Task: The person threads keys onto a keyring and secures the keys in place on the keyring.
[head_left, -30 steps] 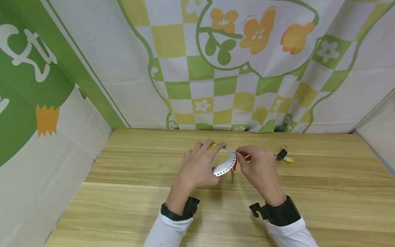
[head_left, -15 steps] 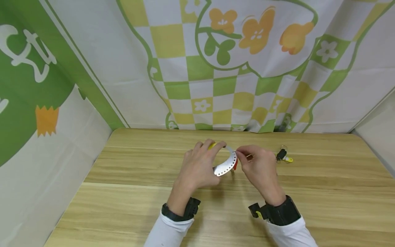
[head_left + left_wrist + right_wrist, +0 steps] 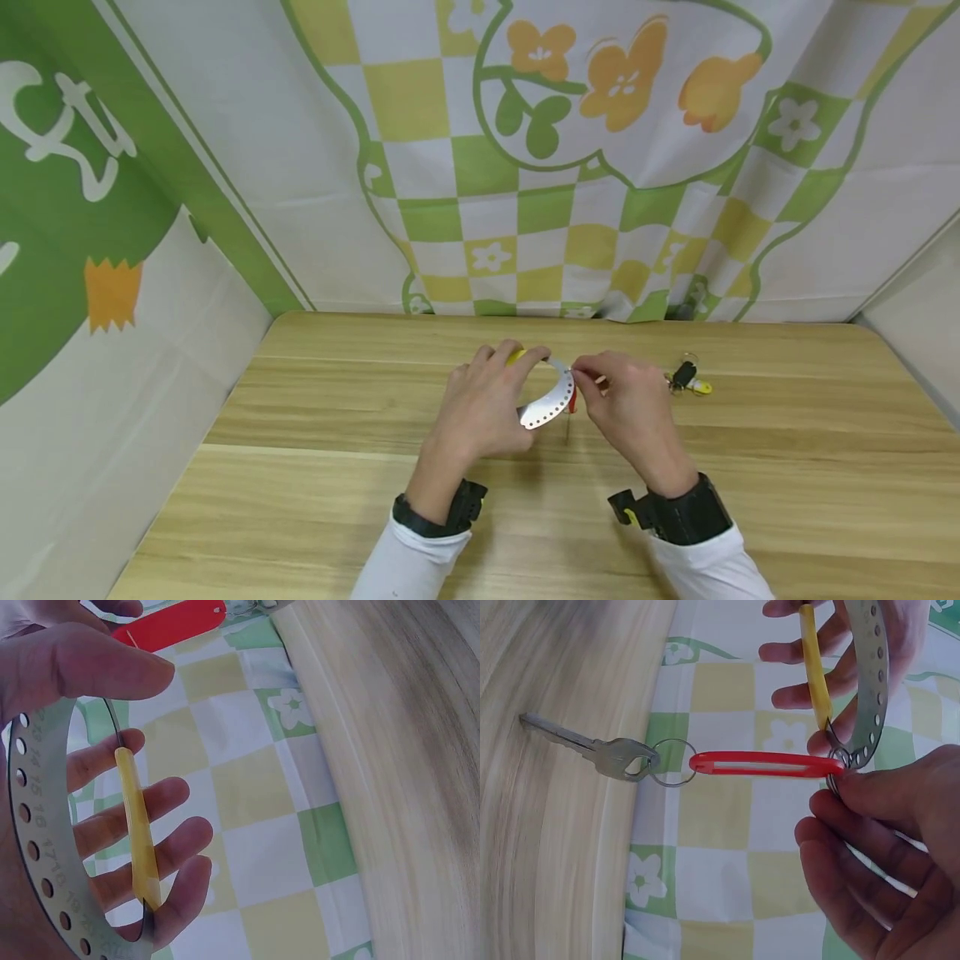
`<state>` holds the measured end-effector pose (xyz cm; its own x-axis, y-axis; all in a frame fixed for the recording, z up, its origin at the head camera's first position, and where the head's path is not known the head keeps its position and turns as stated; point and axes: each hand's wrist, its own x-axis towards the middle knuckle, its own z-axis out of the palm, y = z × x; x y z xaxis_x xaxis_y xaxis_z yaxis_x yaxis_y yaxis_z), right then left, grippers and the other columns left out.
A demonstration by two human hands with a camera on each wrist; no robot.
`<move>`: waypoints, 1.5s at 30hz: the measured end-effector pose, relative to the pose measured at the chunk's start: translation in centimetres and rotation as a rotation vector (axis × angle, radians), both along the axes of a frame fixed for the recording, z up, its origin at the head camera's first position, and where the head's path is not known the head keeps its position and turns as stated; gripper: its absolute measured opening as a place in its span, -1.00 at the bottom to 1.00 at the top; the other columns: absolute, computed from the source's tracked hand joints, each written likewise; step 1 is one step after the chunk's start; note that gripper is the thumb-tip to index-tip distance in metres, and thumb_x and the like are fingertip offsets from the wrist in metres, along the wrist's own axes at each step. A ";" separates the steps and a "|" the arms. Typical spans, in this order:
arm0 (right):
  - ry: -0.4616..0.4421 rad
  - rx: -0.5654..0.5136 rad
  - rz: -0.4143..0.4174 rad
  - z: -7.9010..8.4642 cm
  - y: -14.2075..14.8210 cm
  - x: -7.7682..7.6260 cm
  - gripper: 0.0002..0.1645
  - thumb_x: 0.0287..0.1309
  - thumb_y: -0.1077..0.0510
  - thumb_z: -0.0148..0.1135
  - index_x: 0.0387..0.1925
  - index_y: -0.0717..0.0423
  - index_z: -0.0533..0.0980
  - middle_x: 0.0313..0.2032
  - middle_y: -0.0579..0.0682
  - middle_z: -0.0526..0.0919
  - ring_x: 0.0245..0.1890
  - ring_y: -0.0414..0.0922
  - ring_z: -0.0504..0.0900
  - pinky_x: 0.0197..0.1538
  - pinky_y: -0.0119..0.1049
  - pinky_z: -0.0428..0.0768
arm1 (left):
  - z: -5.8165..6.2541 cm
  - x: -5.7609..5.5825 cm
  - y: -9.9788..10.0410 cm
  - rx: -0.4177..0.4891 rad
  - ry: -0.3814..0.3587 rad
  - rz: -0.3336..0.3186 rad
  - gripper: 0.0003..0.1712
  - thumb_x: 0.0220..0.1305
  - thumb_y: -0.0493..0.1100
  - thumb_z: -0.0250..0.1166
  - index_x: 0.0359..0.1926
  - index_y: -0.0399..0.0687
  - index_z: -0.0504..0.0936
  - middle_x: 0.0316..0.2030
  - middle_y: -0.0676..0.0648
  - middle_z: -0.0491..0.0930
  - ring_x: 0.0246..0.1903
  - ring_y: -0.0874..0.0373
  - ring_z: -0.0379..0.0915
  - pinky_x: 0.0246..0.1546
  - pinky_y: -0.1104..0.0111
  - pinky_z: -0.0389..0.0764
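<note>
My left hand [image 3: 483,404] grips a curved metal key holder [image 3: 547,408] with numbered holes along its edge. Its yellow grip [image 3: 136,825] lies across the curled fingers in the left wrist view. At one end of the perforated plate, my right hand [image 3: 633,408] pinches a small metal split ring [image 3: 835,786] between thumb and index finger. From that ring hangs a red key tag [image 3: 765,763] with a pale label slot. A thin wire ring [image 3: 673,782] at the tag's other end carries a silver key [image 3: 619,756], whose blade points down toward the table.
Right of my right hand, a small bunch with a black fob [image 3: 685,375] and a yellow tag [image 3: 702,387] lies on the wooden table [image 3: 315,483]. A checked, flowered curtain [image 3: 487,208] hangs behind the table's back edge.
Both hands stay nearly in place, with only small shifts of the right fingers. The red tag and key swing slightly; the key now hangs straight down below the holder.
</note>
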<state>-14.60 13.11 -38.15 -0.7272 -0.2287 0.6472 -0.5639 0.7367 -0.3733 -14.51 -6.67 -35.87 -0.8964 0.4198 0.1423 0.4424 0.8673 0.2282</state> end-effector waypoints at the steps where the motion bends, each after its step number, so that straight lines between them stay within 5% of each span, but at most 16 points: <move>1: -0.009 -0.004 -0.005 0.0 0.0 0.0 -0.86 0.02 0.42 0.48 -0.34 0.22 0.73 -0.44 0.04 0.73 -0.48 -0.12 0.70 -0.46 -0.21 0.62 | 0.0 0.0 0.0 0.001 0.002 0.003 0.11 -0.26 -0.06 0.57 0.44 0.29 0.36 0.31 -0.08 0.42 0.17 -0.13 0.40 -0.07 -0.09 0.55; 19: -0.062 -0.157 -0.039 0.1 -0.7 0.1 -0.94 0.14 0.36 0.43 -0.31 0.30 0.72 -0.44 0.10 0.75 -0.50 -0.09 0.74 -0.47 -0.24 0.67 | 0.0 0.0 0.1 0.094 0.040 0.059 0.02 -0.24 -0.06 0.55 0.38 0.33 0.43 0.23 -0.07 0.47 0.09 -0.13 0.46 -0.21 -0.07 0.57; 39: 0.081 -0.012 0.080 0.0 0.3 -0.2 -0.84 -0.04 0.46 0.50 -0.39 0.23 0.72 -0.51 -0.01 0.66 -0.58 -0.22 0.57 -0.51 -0.30 0.54 | 0.1 0.0 -0.2 0.055 -0.007 -0.008 0.13 -0.32 -0.13 0.55 0.43 0.31 0.39 0.29 -0.07 0.44 0.16 -0.10 0.41 -0.12 -0.08 0.55; 45: 0.054 -0.033 0.073 -0.1 0.4 -0.2 -0.86 0.03 0.41 0.49 -0.33 0.23 0.72 -0.44 0.03 0.72 -0.48 -0.16 0.68 -0.46 -0.29 0.63 | 0.1 0.0 -0.2 0.071 -0.011 0.010 0.11 -0.29 -0.11 0.55 0.43 0.31 0.38 0.29 -0.08 0.43 0.17 -0.12 0.41 -0.11 -0.09 0.55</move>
